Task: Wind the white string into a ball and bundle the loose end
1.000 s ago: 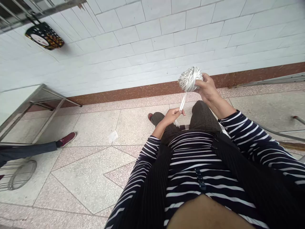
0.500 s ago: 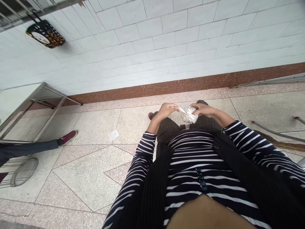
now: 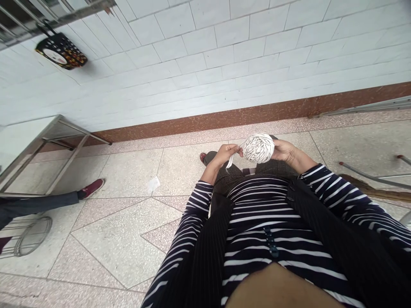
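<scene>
A ball of white cord [image 3: 258, 148] with dark flecks hangs over my lap in the head view. My right hand [image 3: 283, 151] is closed around its right side, with the fingertips hidden behind the ball. On the left, my left hand [image 3: 228, 153] pinches a strand of the same cord close to the ball. A short loose end of cord [image 3: 230, 161] droops below those fingers. Beneath both hands are my dark checked trousers [image 3: 221, 175].
At the left stands a metal-framed table [image 3: 48, 128], with another person's leg and red shoe [image 3: 93, 188] near a wire-framed stool [image 3: 34, 235]. White paper [image 3: 153, 184] lies on the floor. Metal legs [image 3: 369, 174] stand at right; a patterned bag [image 3: 62, 50] hangs on the tiled wall.
The ball has turned and now shows a broad round face, with my right hand farther round its right side. A loose cord end now hangs below my left hand.
</scene>
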### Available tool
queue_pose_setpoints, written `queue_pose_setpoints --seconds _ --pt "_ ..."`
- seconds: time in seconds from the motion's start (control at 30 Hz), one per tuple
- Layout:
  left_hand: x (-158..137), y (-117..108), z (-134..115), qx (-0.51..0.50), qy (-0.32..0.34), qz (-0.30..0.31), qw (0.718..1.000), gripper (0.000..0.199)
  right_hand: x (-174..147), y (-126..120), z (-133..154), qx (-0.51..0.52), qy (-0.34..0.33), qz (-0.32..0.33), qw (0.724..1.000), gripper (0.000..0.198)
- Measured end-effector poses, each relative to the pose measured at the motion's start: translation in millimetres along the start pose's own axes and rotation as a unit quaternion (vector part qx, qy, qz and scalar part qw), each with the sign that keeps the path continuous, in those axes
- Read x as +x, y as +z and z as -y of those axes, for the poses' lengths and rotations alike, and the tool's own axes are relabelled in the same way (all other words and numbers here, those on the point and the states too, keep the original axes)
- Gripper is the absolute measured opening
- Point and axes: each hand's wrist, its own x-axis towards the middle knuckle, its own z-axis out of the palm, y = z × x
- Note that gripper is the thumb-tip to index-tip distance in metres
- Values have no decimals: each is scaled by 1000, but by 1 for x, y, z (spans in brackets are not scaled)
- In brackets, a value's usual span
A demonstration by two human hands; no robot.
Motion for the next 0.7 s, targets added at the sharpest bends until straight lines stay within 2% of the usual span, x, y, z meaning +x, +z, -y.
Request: queue_pose_setpoints --seconds 0.23,0.33,0.47,0.57,0.7 --pt "3 8 6 75 -28 7 997 42 4 11 8 26 -16 -37 999 60" --pt "-1 14 6 56 -24 12 998 40 10 15 14 29 -56 -64 996 56" --pt "-6 19 9 30 -19 31 999 40 22 19 21 16 -109 -150 983 52" --pt "-7 19 12 17 -3 27 999 44 31 18 23 -13 -110 -194 975 50" --pt "-9 12 18 -9 7 -8 1000 49 35 4 18 3 -86 -189 978 49"
